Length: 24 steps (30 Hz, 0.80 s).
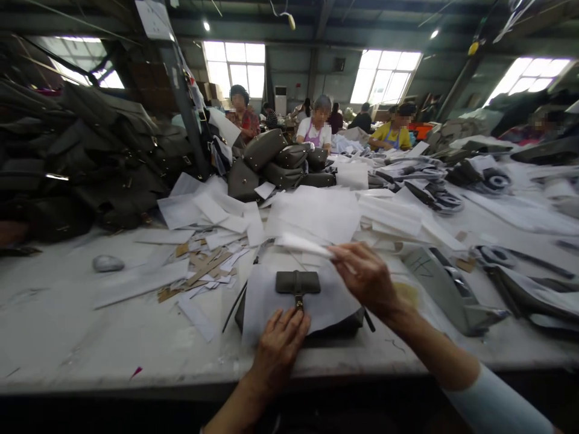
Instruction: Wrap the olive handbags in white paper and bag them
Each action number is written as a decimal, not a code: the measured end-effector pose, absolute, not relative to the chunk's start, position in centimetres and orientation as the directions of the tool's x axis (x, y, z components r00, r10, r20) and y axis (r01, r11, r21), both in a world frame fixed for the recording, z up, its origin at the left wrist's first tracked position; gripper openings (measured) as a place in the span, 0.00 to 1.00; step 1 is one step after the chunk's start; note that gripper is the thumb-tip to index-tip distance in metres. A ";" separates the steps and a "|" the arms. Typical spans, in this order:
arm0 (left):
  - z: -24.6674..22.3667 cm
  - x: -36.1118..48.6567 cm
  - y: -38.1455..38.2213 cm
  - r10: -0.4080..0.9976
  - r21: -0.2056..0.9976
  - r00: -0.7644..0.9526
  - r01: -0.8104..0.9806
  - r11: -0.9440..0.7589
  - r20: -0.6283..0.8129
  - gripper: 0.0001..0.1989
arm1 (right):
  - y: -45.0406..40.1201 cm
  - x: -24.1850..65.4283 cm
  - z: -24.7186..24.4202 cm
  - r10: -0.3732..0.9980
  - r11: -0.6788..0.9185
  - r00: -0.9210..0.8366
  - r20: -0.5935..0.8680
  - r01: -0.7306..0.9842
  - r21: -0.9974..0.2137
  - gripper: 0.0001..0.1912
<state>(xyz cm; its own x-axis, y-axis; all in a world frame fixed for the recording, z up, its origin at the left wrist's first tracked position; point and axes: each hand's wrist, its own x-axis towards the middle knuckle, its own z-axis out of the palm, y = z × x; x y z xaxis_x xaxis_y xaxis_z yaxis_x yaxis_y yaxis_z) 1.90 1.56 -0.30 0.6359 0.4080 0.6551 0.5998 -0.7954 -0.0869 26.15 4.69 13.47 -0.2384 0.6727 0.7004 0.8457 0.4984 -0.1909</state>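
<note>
A dark handbag (335, 330) lies on the worktable in front of me, with a white paper sheet (260, 301) spread over its front. Through or over the sheet shows a dark tab (296, 281) with a short strap and a gold-coloured clasp (298, 303). My left hand (281, 339) lies flat on the sheet, its fingertips at the clasp. My right hand (368, 277) is raised over the bag's right side, thumb and fingers pinching the end of a folded white paper (305, 244). The paper is slightly blurred and hangs above the tab.
Paper sheets (314, 211) lie behind the bag; brown and white scraps (205, 268) are at its left. A grey tape dispenser (452, 289) stands to the right. Dark bags (266, 160) are piled behind, more (99, 163) at far left. Several people work across the table.
</note>
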 end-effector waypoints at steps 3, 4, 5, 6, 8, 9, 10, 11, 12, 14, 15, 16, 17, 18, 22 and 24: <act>-0.8 1.9 1.4 0.407 -0.069 0.624 0.596 -0.800 0.667 0.20 | 2.4 20.3 11.4 0.698 0.604 -0.476 0.535 0.793 -0.083 0.14; -1.0 2.0 1.3 0.422 -0.053 0.621 0.599 -0.799 0.661 0.19 | 1.9 19.1 10.3 0.734 0.574 -0.477 0.484 0.817 -0.065 0.12; -1.2 2.0 1.2 0.443 -0.034 0.617 0.606 -0.795 0.650 0.19 | 1.5 18.3 9.2 0.764 0.539 -0.469 0.442 0.841 -0.039 0.11; -1.3 2.0 1.1 0.463 -0.018 0.611 0.616 -0.787 0.641 0.18 | 1.2 17.8 8.2 0.787 0.508 -0.460 0.411 0.861 -0.010 0.11; -1.4 2.0 0.9 0.482 -0.004 0.599 0.630 -0.777 0.640 0.16 | 0.7 17.8 6.6 0.796 0.492 -0.471 0.380 0.869 0.048 0.12; -1.5 1.9 0.9 0.479 -0.001 0.591 0.630 -0.777 0.649 0.16 | 0.5 18.0 6.1 0.788 0.502 -0.489 0.375 0.862 0.069 0.13; -1.5 1.9 0.9 0.469 0.000 0.587 0.625 -0.781 0.660 0.16 | 0.3 18.3 5.8 0.778 0.514 -0.506 0.372 0.853 0.084 0.14; -1.5 1.8 0.9 0.458 0.002 0.584 0.615 -0.789 0.670 0.16 | 0.1 18.7 5.7 0.772 0.522 -0.516 0.371 0.848 0.091 0.15; -1.4 1.7 0.9 0.447 0.005 0.584 0.604 -0.797 0.677 0.16 | 0.0 19.0 5.7 0.771 0.525 -0.520 0.369 0.846 0.094 0.17; -1.3 1.5 1.0 0.427 0.001 0.588 0.587 -0.810 0.687 0.16 | -0.1 19.5 6.1 0.768 0.525 -0.519 0.375 0.846 0.096 0.20; -1.2 1.4 1.1 0.421 -0.006 0.594 0.583 -0.812 0.686 0.16 | -0.1 19.7 6.3 0.766 0.525 -0.518 0.381 0.846 0.095 0.21; -1.0 1.3 1.1 0.412 -0.018 0.603 0.578 -0.816 0.684 0.17 | 0.0 19.8 6.6 0.762 0.526 -0.518 0.389 0.845 0.095 0.22; -0.9 1.2 1.1 0.399 -0.032 0.612 0.571 -0.820 0.683 0.18 | 0.1 19.9 6.9 0.760 0.524 -0.516 0.395 0.846 0.096 0.23; -0.8 1.1 1.2 0.388 -0.043 0.620 0.564 -0.824 0.682 0.19 | 0.2 19.9 7.0 0.760 0.521 -0.514 0.397 0.848 0.100 0.23; -0.5 1.1 1.4 0.394 -0.038 0.624 0.562 -0.826 0.674 0.18 | 0.2 19.7 5.9 0.780 0.503 -0.512 0.361 0.855 0.126 0.22; -0.3 1.1 1.3 0.382 -0.037 0.619 0.554 -0.832 0.686 0.17 | 0.0 19.4 4.8 0.810 0.488 -0.496 0.314 0.866 0.111 0.23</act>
